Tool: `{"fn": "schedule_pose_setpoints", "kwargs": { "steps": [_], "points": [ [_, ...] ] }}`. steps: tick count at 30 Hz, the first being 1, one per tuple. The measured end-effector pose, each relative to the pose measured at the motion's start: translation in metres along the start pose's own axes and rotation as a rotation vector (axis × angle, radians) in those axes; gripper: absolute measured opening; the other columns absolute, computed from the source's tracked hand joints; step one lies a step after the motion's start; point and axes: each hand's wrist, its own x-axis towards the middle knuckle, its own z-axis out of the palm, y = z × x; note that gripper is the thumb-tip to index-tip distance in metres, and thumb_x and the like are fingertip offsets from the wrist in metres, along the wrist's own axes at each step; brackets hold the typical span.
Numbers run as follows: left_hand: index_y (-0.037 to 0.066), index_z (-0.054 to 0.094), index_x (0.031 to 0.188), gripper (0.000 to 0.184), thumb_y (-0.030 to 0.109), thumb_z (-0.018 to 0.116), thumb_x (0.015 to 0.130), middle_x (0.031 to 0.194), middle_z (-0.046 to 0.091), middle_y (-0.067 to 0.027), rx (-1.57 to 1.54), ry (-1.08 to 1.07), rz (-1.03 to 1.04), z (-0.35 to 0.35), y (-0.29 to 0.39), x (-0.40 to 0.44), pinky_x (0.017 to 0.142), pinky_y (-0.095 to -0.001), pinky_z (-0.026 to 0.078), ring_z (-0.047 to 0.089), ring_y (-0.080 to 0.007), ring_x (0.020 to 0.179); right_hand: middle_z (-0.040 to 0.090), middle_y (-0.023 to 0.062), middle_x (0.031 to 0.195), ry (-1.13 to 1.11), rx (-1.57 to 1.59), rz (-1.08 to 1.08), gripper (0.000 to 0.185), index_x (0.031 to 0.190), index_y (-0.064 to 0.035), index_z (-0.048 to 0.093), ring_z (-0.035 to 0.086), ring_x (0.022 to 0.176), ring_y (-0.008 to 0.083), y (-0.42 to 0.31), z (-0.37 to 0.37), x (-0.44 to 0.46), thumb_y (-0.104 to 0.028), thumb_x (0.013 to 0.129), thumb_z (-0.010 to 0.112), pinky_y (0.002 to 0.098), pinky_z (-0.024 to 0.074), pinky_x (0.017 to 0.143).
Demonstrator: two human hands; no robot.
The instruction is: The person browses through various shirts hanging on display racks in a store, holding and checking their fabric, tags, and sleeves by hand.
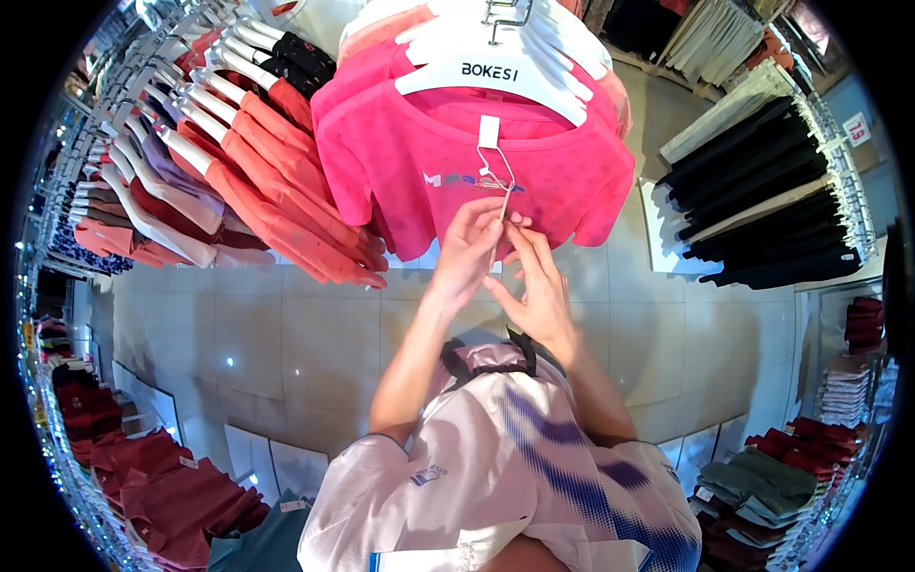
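A bright pink shirt (400, 153) hangs on a white hanger (491, 78) marked BOKESI, at the upper middle. From its neckline hangs a white tag (489, 132) on a looped string (512, 176). My left hand (467, 250) pinches the string below the shirt's printed lettering, thumb and forefinger together. Close beside it on the right, my right hand (538, 281) has its fingertips on the lower part of the same string, its thumb held apart. Both hands are in front of the lower part of the shirt.
Coral garments (276, 181) on white hangers fill a rack at left. Black garments (772, 191) hang from a metal rack at right. Dark red clothes (181, 491) lie lower left, and folded green and red stacks (762, 481) lower right. Tiled floor (286, 334) lies below.
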Motion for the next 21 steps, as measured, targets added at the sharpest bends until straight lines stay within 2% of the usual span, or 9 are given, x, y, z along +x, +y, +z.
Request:
{"fn": "schedule_pose_setpoints", "kwargs": {
  "steps": [2, 3, 4, 6, 7, 10, 11, 14, 21],
  "points": [
    [0.003, 0.043, 0.12, 0.032, 0.012, 0.058, 0.093, 0.11, 0.058, -0.0132, 0.289, 0.141, 0.124, 0.01, -0.006, 0.0, 0.079, -0.0299, 0.049, 0.057, -0.0206, 0.104, 0.058, 0.0112, 0.102, 0.025, 0.104, 0.03, 0.048, 0.124, -0.0032, 0.051, 0.065, 0.08, 0.0277, 0.018, 0.012, 0.0, -0.015, 0.08, 0.068, 0.0358, 0.0524, 0.064],
    [0.002, 0.041, 0.12, 0.035, 0.006, 0.059, 0.09, 0.108, 0.056, -0.0111, 0.353, 0.175, 0.16, 0.014, -0.009, 0.001, 0.076, -0.0262, 0.05, 0.056, -0.0163, 0.102, 0.061, 0.0117, 0.097, 0.051, 0.207, 0.06, 0.042, 0.12, -0.0015, 0.053, 0.066, 0.078, 0.0239, 0.023, 0.014, 0.001, -0.012, 0.082, 0.066, 0.0336, 0.0521, 0.064],
    [0.002, 0.041, 0.12, 0.035, 0.006, 0.059, 0.09, 0.108, 0.056, -0.0111, 0.353, 0.175, 0.159, 0.018, -0.007, -0.001, 0.076, -0.0262, 0.05, 0.056, -0.0163, 0.102, 0.061, 0.0117, 0.097, 0.051, 0.207, 0.061, 0.042, 0.12, -0.0015, 0.053, 0.066, 0.078, 0.0239, 0.026, 0.013, 0.002, -0.012, 0.082, 0.066, 0.0336, 0.0521, 0.064],
    [0.001, 0.041, 0.12, 0.035, 0.008, 0.058, 0.091, 0.11, 0.055, -0.0111, 0.455, 0.234, 0.12, 0.026, -0.001, -0.006, 0.077, -0.0268, 0.05, 0.056, -0.0158, 0.102, 0.065, 0.0107, 0.09, 0.027, 0.511, 0.269, 0.027, 0.114, 0.0013, 0.055, 0.065, 0.074, 0.0161, 0.03, 0.01, 0.005, -0.008, 0.089, 0.059, 0.0291, 0.0503, 0.064],
    [0.001, 0.04, 0.122, 0.036, 0.009, 0.058, 0.092, 0.111, 0.054, -0.0111, 0.466, 0.235, 0.186, 0.024, 0.0, -0.006, 0.079, -0.0274, 0.049, 0.056, -0.0158, 0.101, 0.067, 0.0084, 0.09, 0.035, 0.706, 0.279, 0.02, 0.111, 0.0027, 0.056, 0.064, 0.073, 0.0123, 0.034, 0.011, 0.007, -0.007, 0.094, 0.052, 0.026, 0.0486, 0.062],
    [0.001, 0.04, 0.122, 0.035, 0.009, 0.057, 0.092, 0.107, 0.056, -0.0101, 0.537, 0.23, 0.187, 0.017, 0.006, -0.007, 0.078, -0.0266, 0.047, 0.056, -0.0145, 0.098, 0.067, 0.0081, 0.091, -0.08, 0.839, 0.328, 0.02, 0.111, 0.0027, 0.056, 0.065, 0.074, 0.0126, 0.028, -0.003, 0.011, -0.007, 0.095, 0.05, 0.0241, 0.0473, 0.061],
    [0.001, 0.047, 0.116, 0.026, 0.008, 0.056, 0.093, 0.101, 0.058, -0.0069, 0.588, 0.205, 0.163, 0.017, 0.009, -0.008, 0.075, -0.0253, 0.046, 0.056, -0.012, 0.093, 0.066, 0.0082, 0.091, -0.091, 0.85, 0.334, 0.02, 0.11, 0.003, 0.056, 0.064, 0.073, 0.0123, 0.026, -0.004, 0.012, -0.007, 0.095, 0.049, 0.0235, 0.0466, 0.059],
    [0.001, 0.053, 0.108, 0.016, 0.007, 0.055, 0.093, 0.095, 0.058, -0.0036, 0.66, 0.189, 0.173, 0.015, 0.01, -0.008, 0.074, -0.0249, 0.045, 0.055, -0.0095, 0.088, 0.066, 0.008, 0.091, -0.14, 0.826, 0.33, 0.019, 0.11, 0.003, 0.056, 0.064, 0.072, 0.0125, 0.029, 0.0, 0.009, -0.007, 0.095, 0.049, 0.0237, 0.0468, 0.059],
    [0.002, 0.056, 0.103, 0.011, 0.007, 0.055, 0.093, 0.091, 0.055, -0.0003, 0.589, 0.221, 0.149, 0.016, 0.01, -0.01, 0.072, -0.0247, 0.044, 0.054, -0.0078, 0.084, 0.065, 0.0078, 0.089, -0.146, 0.847, 0.32, 0.019, 0.11, 0.0031, 0.056, 0.064, 0.071, 0.013, 0.028, -0.002, 0.009, -0.007, 0.095, 0.05, 0.0234, 0.0469, 0.059]
  ]
}}
